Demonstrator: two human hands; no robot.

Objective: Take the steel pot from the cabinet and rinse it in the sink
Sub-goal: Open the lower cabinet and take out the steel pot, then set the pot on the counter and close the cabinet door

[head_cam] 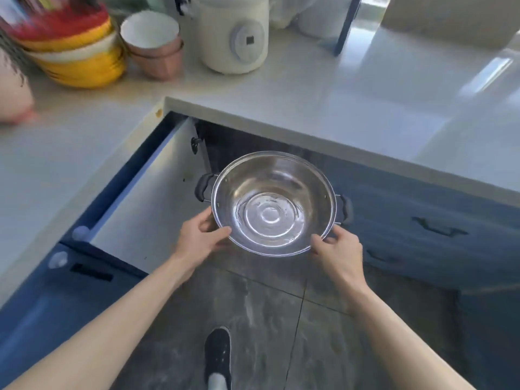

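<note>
Two pale stretches of counter (323, 88) meet in a corner above the open cabinet door (149, 198). Left hand (197, 240) and right hand (337, 253) curl their fingers around the steel pot (273, 204) rim, held above the open dark floor (253, 305) in front of the cabinet.

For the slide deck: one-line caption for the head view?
Both hands, left hand and right hand, hold an empty steel pot by its rim in front of the open cabinet door.

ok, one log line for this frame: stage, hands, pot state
stage: pot out of cabinet | left hand: on pot rim | right hand: on pot rim | pot: upright, empty, above floor | cabinet door: open | sink: not in view
</note>
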